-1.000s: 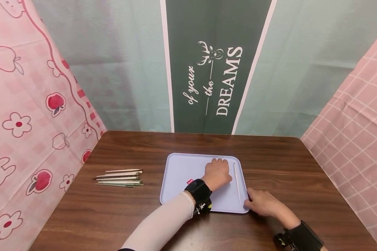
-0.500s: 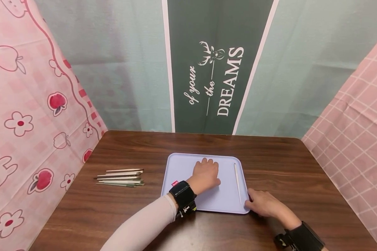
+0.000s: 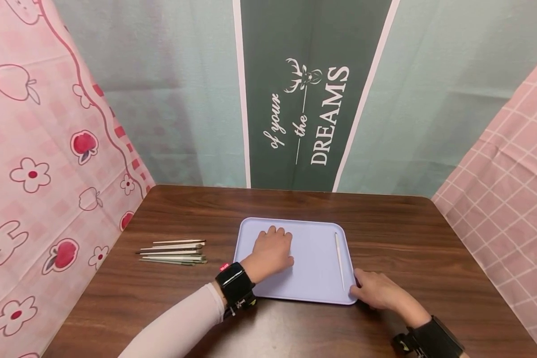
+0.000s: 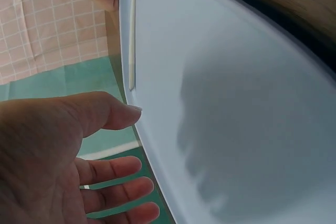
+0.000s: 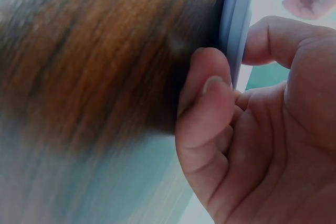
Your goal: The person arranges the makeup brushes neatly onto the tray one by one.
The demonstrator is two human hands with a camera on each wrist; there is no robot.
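Observation:
A pale lilac tray (image 3: 313, 271) lies on the wooden table. Along its right side rests a slim whitish paintbrush (image 3: 339, 261). My left hand (image 3: 272, 251) is above the tray's left half, palm down and holding nothing; in the left wrist view its fingers (image 4: 118, 192) are loosely spread and its shadow falls on the tray. At the near right corner, my right hand (image 3: 378, 289) grips the tray's rim. The right wrist view shows the thumb (image 5: 268, 40) on the inner side of the rim and the other fingers curled at its outer side.
Several thin paintbrushes (image 3: 174, 252) lie in a loose bundle on the table (image 3: 116, 298), left of the tray. Behind the table hangs a green curtain (image 3: 291, 179). Pink patterned cloths (image 3: 62, 164) stand at both sides.
My left hand has moved left across the tray, from near the paintbrush to over the left half. The right hand stays at the corner; tray and paintbrush have kept their places.

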